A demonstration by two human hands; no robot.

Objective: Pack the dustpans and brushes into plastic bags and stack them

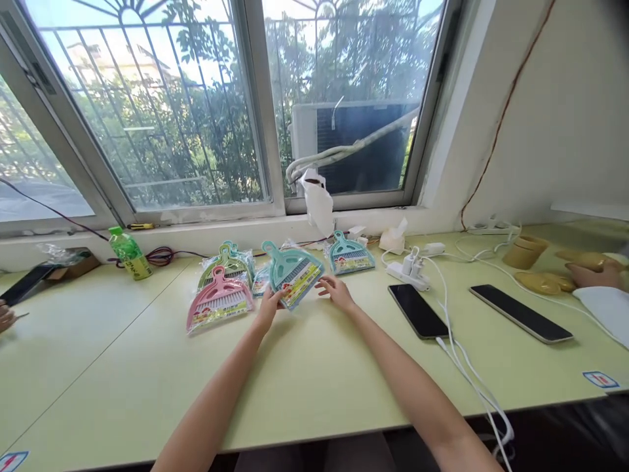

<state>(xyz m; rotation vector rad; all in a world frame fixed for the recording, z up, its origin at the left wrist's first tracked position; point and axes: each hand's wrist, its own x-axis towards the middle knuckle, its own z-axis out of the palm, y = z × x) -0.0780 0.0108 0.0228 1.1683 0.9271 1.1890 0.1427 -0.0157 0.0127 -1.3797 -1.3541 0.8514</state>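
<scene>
Two hands [268, 309] | left gripping fan-shaped teal plastic dustpan [287, 267] | right near edge

From my remote post I see a slim, bare left forearm [216, 393] toward seven o'clock and a matching right forearm [400, 360] toward five, tapering to an ungloved left hand [269, 309] and right hand [337, 294]. At six o'clock, dark greyish lap clothing [361, 453] shows dimly.

held dustpan [289, 265]: teal | front dustpan [219, 300]: pink | table [314, 373]: pale green | bottle [130, 254]: green
</scene>
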